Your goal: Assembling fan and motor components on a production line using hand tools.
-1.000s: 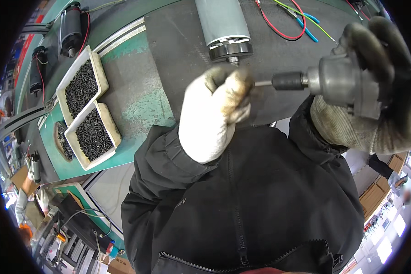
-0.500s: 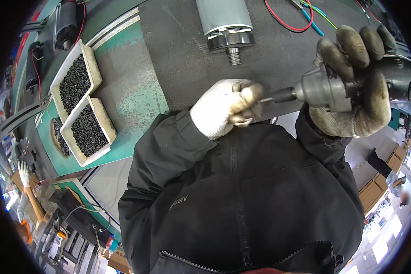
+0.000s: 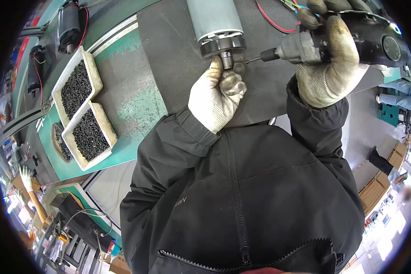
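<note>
**Q:** Where is the grey motor (image 3: 216, 17) from where you stand?

**A:** It lies on the black mat (image 3: 169, 41), just beyond your left hand (image 3: 219, 93), with its black end ring (image 3: 223, 45) and threaded shaft (image 3: 226, 61) facing you.

**Q:** How are your gloved left fingers set?

**A:** Your thumb lies along the left side of the motor's shaft, and your other fingers curl together around the near side of its tip. Some fingertips are blurred, so I cannot tell you whether they pinch the shaft or a small part.

**Q:** And your right hand (image 3: 332, 59)?

**A:** You have it to the right of the motor, wrapped around a power screwdriver (image 3: 372, 41). Your thumb folds over the body and your fingers bend over its far side. The black bit holder (image 3: 270, 54) and thin bit (image 3: 255, 59) point at the motor's shaft. The bit's tip is just beside your left fingertips; I cannot tell whether they touch.

**Q:** What else is around the motor?

**A:** Well to its left, you have a farther white tray (image 3: 96, 76) and a nearer white tray (image 3: 104, 120), both full of small black parts, with a round dish (image 3: 55, 145) past them. A dark motor (image 3: 69, 27) lies farther left of yours, and a red wire (image 3: 281, 30) curves to its right.
</note>
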Action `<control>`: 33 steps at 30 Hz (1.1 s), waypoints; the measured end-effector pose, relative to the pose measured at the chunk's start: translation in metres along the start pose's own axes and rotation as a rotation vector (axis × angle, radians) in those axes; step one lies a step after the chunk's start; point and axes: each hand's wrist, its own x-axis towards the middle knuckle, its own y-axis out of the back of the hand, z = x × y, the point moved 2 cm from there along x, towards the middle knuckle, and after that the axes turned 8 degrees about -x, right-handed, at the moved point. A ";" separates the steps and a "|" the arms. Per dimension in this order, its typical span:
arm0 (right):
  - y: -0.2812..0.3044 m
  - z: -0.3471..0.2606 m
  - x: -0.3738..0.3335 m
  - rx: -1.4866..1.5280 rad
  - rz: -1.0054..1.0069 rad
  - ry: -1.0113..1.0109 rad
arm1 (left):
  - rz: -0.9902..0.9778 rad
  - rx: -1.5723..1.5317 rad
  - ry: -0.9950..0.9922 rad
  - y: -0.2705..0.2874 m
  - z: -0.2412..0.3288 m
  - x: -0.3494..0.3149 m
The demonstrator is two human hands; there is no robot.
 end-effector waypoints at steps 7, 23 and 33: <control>-0.011 0.018 0.002 0.038 -0.033 0.041 | -0.127 0.272 -0.093 -0.003 0.005 -0.004; -0.025 0.022 -0.027 -0.152 -0.137 -0.150 | 0.051 0.616 -0.307 -0.011 -0.003 -0.007; -0.027 0.020 -0.014 -0.244 0.001 -0.016 | 0.063 0.593 -0.258 -0.008 0.000 -0.009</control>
